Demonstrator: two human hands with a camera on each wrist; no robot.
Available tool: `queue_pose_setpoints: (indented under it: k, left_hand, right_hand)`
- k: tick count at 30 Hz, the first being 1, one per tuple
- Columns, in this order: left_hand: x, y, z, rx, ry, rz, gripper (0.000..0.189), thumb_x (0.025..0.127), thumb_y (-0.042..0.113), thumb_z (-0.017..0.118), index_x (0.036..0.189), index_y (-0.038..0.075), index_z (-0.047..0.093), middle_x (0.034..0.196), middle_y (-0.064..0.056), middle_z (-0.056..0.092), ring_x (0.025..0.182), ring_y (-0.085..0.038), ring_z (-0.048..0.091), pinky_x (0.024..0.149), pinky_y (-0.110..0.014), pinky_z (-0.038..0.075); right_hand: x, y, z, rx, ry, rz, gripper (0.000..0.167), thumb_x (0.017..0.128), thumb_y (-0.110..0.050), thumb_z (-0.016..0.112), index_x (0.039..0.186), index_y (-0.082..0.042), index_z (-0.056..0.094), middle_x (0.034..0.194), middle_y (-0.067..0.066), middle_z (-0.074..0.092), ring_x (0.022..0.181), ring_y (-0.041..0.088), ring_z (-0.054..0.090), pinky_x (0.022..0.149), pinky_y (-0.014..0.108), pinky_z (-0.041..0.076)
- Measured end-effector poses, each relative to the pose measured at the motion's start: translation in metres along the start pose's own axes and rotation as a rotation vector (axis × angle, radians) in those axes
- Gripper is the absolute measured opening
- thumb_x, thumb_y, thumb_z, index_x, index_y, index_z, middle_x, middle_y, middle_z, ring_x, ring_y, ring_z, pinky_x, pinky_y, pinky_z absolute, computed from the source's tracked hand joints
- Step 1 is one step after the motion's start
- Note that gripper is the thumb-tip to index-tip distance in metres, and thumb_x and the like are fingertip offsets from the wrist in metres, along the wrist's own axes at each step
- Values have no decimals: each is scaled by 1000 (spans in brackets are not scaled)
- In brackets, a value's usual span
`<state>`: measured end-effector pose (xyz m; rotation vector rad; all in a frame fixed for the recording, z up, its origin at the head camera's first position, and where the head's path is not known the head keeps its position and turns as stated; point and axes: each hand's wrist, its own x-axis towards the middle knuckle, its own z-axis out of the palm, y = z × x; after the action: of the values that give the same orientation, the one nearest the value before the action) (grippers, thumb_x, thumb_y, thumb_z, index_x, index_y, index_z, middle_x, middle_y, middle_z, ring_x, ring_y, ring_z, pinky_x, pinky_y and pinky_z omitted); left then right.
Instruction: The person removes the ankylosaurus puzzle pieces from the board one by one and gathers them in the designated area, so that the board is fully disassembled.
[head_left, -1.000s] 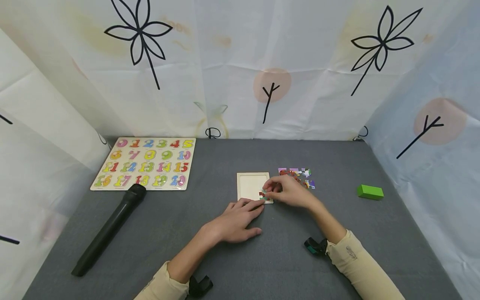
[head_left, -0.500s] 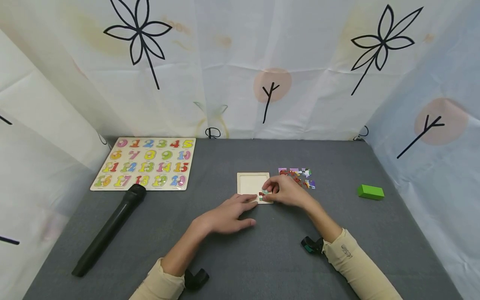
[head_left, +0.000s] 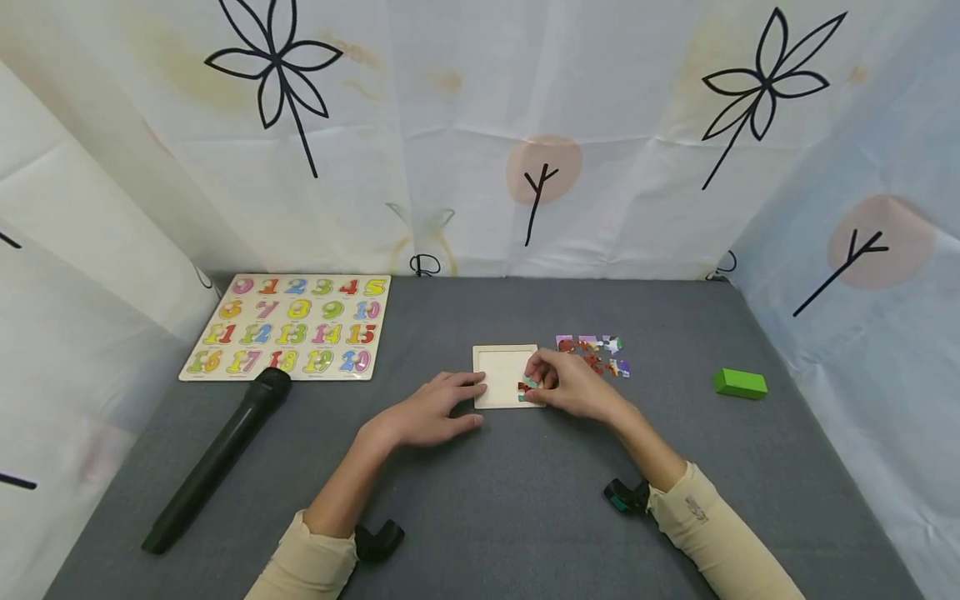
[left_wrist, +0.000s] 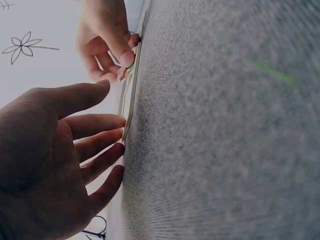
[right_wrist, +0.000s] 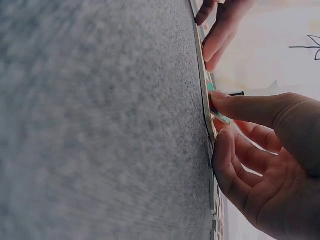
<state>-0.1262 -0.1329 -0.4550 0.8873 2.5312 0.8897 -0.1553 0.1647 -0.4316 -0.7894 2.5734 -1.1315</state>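
A small square wooden puzzle tray lies on the grey table. My left hand rests its straight fingertips on the tray's left edge, which the left wrist view also shows. At the lower right corner of the tray, my right hand pinches a puzzle piece with a pale green part, tilted between thumb and fingers. A red and green puzzle piece lies in that corner, partly hidden by the right thumb. Several loose puzzle pieces lie just behind the right hand, some covered by it.
A number board lies at the back left, with a black microphone reaching its front edge. A green block sits on the right. Printed white cloth hangs behind and at both sides.
My left hand has slid leftward from the tray's front right part to its left edge. The right hand stays at the lower right corner with the puzzle piece, its fingers barely shifting.
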Motion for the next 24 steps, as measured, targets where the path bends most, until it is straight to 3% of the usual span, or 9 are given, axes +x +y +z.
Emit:
queue_pose_setpoints:
  k: [9,21,24]
  left_hand:
    - [-6,27,-13,16,-56,-65,61,108,28,65,161,2,50,176,-10,41,158,-37,39,130,-60,34]
    - [-5,25,-10,12,-50,-75,62,108,27,65,162,3,49,177,-9,39,159,-36,38,131,-58,34]
    - [-6,24,-10,9,-51,-72,61,108,27,65,162,3,49,177,-9,39,159,-35,37,131,-58,34]
  right_hand:
    - [-7,2,-7,109,26,-8,9,101,-6,75,110,-4,72,95,10,74,80,14,67,69,25,57]
    - [-31,7,-44,185,79,42,12,101,-4,73,112,2,71,101,18,74,82,28,72,70,28,61]
    - [-40,13,-55,165,94,53,16,102,-6,73,115,4,70,102,18,73,84,27,73,69,27,60]
